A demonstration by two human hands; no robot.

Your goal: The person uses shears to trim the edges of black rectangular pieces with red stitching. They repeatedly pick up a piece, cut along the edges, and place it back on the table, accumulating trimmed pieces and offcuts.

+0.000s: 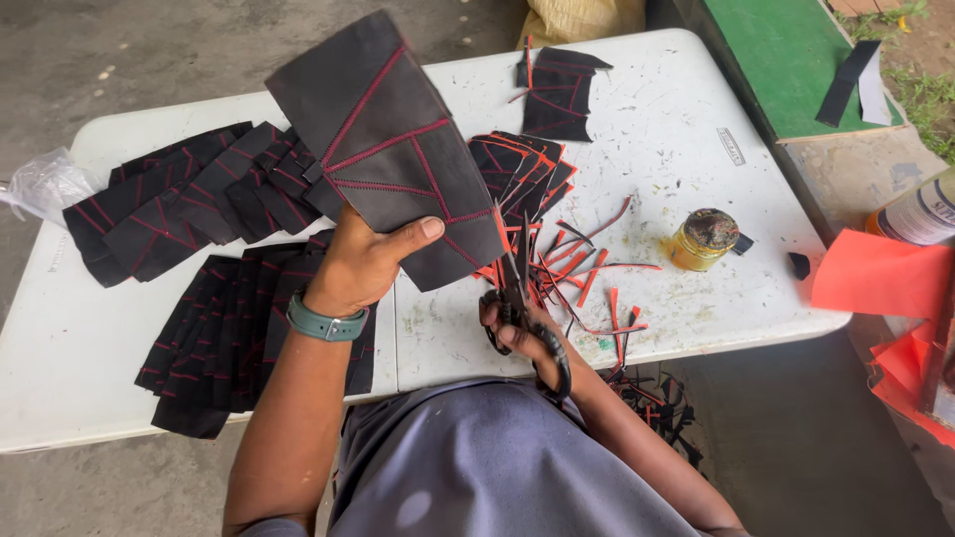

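My left hand (363, 264) holds up a black leather piece (383, 139) with red stitched seams, thumb across its lower edge. A green watch band circles that wrist. My right hand (522, 333) grips black scissors (517, 288), their blades pointing up at the piece's lower right edge, where a red strip shows. Red and black trimmings (587, 273) lie scattered on the white folding table (686, 149) just right of the scissors.
Rows of similar black pieces (189, 194) and a second row (229, 333) lie at the left. Another stack (522, 169) and one piece (557, 89) sit behind. A glue jar (704, 239) stands at the right. Orange sheet (880, 273) and green bench (786, 60) are at the far right.
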